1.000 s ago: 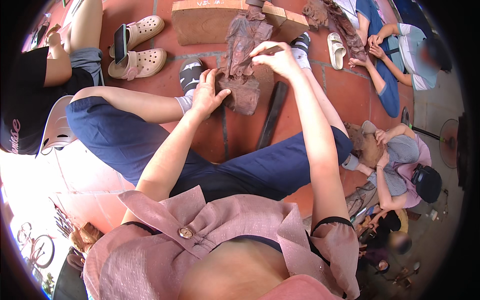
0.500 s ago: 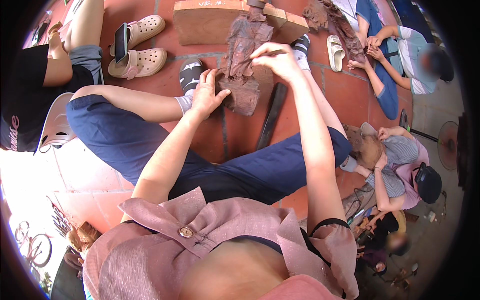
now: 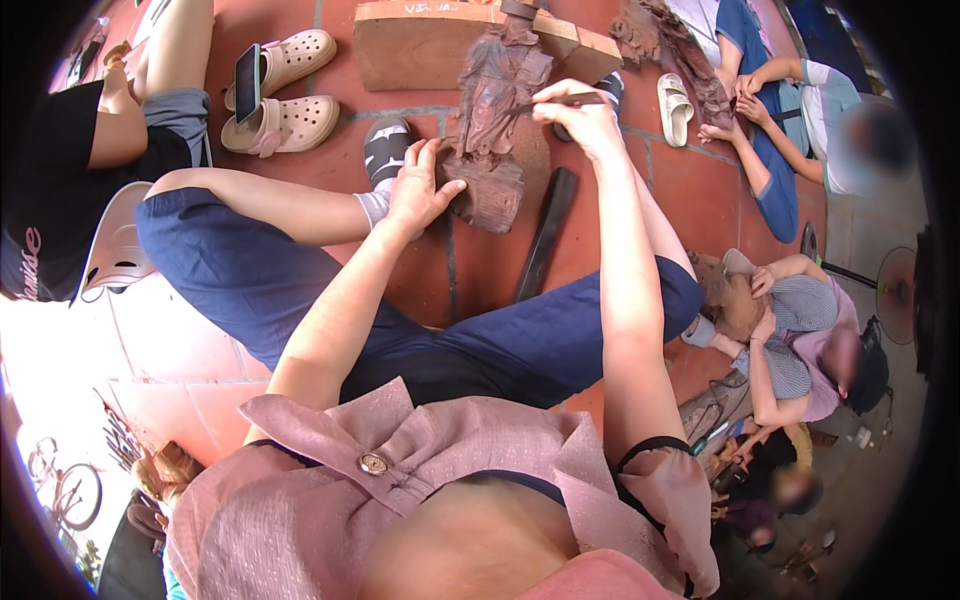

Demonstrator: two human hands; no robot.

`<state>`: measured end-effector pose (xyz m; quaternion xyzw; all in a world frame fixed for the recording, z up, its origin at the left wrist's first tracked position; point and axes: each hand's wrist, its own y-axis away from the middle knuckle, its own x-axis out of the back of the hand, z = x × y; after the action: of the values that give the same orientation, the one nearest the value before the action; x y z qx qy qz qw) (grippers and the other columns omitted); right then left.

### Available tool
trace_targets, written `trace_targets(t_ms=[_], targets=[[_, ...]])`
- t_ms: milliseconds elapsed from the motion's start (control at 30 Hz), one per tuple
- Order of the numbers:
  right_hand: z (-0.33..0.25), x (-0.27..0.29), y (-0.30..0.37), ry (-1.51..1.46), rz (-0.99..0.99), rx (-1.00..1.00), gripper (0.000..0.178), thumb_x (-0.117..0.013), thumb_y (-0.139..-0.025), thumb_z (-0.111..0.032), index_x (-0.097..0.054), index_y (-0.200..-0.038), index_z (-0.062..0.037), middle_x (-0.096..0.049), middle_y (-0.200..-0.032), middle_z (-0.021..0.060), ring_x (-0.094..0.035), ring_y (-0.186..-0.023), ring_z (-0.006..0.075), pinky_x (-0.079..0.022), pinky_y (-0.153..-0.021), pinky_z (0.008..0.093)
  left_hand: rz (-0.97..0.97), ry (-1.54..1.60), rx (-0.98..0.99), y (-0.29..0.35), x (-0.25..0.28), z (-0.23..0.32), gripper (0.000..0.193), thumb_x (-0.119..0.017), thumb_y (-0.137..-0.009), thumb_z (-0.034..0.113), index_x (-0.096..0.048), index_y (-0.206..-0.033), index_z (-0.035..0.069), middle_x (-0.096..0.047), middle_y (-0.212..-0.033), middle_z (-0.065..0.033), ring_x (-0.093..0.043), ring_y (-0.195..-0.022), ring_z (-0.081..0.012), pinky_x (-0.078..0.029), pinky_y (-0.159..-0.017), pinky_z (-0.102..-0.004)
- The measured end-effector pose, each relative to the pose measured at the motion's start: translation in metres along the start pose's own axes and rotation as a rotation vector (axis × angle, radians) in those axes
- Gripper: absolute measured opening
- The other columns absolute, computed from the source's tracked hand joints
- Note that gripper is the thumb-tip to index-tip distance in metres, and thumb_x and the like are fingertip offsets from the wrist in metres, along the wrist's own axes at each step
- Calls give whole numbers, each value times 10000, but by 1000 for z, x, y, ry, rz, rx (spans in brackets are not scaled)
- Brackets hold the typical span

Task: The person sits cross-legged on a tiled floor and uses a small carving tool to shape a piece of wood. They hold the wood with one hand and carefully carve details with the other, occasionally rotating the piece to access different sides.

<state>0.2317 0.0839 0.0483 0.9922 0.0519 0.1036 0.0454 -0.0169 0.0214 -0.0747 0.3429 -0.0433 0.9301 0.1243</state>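
Note:
A reddish-brown carved wooden figure [image 3: 495, 95] with folded drapery leans against a wooden block, its rough base [image 3: 487, 198] toward me on the tiles. My left hand [image 3: 415, 190] grips the left side of that base, thumb laid over its near face. In a closed pinch, my right hand [image 3: 585, 125] holds a thin dark stick-like tool [image 3: 577, 99]. The tool points left, its tip at the right side of the figure's drapery. What kind of tip it has is too small to tell.
Beyond the figure lies the long wooden block [image 3: 410, 50]. A black bar [image 3: 545, 235] rests on red floor tiles between my legs. Beige clogs [image 3: 290, 125] and a phone [image 3: 247, 80] are at left, a white sandal [image 3: 675, 108] at right. Several people sit nearby.
My right hand has moved slightly right, and its tool now shows more plainly against the figure. My left hand stays at the base. A person at right has shifted their head.

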Motion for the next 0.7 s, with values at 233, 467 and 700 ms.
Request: trace_targets(t_ms=[233,467,700], targets=[[16,-22,3,80,-96,49,138,-688,-711,40,-692,-837,-18,-685,-779,46,-632,-697,102,-505,-676,238,-25,3,25,1,0,1,765,-733,-752,325,-347,-1358,60,-349,-1388,-198,-458,-1197,-386,-404,-985,-433],[-8,-1,9,-211,19,49,119,-647,-828,-1,-665,-944,15,-676,-834,71,-666,-757,141,-554,-707,261,-45,-11,52,1,2,2,767,-722,-764,331,-338,-1365,48,-332,-1403,-199,-440,-1217,-383,-396,-998,-428],[13,-32,12,225,-64,118,159,-666,-775,-3,-712,-922,-45,-695,-862,15,-630,-779,89,-507,-724,245,-48,20,38,1,4,3,781,-728,-755,319,-332,-1362,28,-335,-1378,-231,-407,-1243,-392,-374,-1025,-422]])
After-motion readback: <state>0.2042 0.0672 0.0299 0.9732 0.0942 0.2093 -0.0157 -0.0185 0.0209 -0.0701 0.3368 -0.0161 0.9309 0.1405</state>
